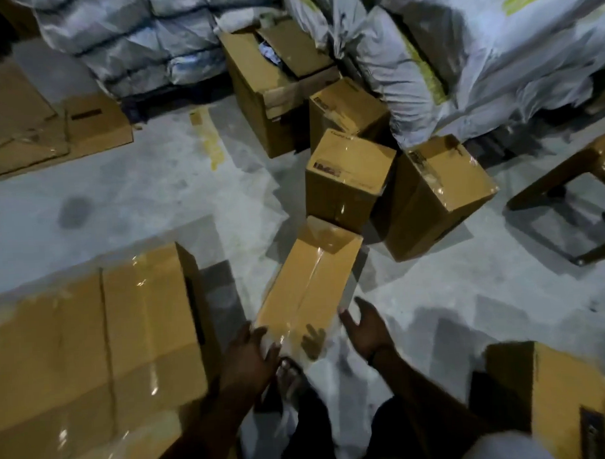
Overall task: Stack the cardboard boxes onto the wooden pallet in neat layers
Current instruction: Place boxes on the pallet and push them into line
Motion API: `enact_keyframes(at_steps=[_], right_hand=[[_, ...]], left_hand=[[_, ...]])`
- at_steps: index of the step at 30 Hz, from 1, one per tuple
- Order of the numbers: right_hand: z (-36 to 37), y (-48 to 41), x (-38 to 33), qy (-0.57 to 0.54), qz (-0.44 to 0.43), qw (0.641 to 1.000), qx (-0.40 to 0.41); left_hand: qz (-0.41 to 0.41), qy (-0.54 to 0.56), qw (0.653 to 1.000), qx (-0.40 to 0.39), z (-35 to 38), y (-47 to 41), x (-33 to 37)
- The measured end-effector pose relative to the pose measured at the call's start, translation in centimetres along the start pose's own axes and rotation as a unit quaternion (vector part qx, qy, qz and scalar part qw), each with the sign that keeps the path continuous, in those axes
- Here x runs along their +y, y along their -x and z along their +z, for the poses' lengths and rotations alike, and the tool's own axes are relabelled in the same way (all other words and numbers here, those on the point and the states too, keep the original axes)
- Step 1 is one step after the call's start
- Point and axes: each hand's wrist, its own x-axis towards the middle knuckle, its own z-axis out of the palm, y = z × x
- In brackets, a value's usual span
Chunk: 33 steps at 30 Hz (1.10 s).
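Observation:
A long taped cardboard box [306,287] lies on the concrete floor just in front of me. My left hand [250,354] touches its near left corner with fingers spread. Beside its near right corner, my right hand [366,326] hovers open and slightly apart from the cardboard. Behind it stand three sealed boxes: one [347,179] in the middle, one [437,193] to the right and one [345,111] further back. Large taped boxes [93,357] fill the lower left. No wooden pallet is visible.
An open carton [268,86] stands at the back. Stacked grey sacks [459,52] line the rear and right. Flattened cardboard [33,122] lies at the far left. A brown stool frame [567,185] is at the right. Another box [567,402] sits at the lower right.

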Motion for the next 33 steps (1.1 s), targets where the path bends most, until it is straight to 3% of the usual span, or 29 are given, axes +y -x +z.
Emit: enact_keyframes(at_steps=[7, 12, 14, 18, 20, 27, 33], right_hand=[[7.0, -17.6, 1.7, 0.075, 0.075, 0.994, 0.016], [14.7, -31.7, 9.8, 0.15, 0.135, 0.979, 0.016], [16.7, -36.1, 12.5, 0.148, 0.139, 0.979, 0.015], [19.9, -41.6, 16.2, 0.076, 0.147, 0.986, -0.002], [21.1, -42.5, 16.9, 0.072, 0.122, 0.99, -0.003], [18.9, -39.6, 13.0, 0.168, 0.039, 0.985, -0.011], [12.5, -33.5, -2.8, 0.263, -0.12, 0.957, -0.03]], left_hand=[[0.011, -0.067, 0.997, -0.042, 7.9, -16.4, -3.4], [0.03, -0.122, 0.991, -0.046, 17.8, -29.9, -6.8], [0.012, -0.136, 0.987, -0.088, 21.2, -35.1, -7.4], [-0.005, -0.047, 0.991, -0.124, 25.8, -41.9, -8.3], [0.012, 0.018, 0.994, -0.109, 27.0, -42.9, -8.5], [-0.025, 0.019, 0.994, -0.101, 23.3, -37.7, -7.5], [-0.22, 0.099, 0.968, -0.068, 8.7, -28.0, -2.6]])
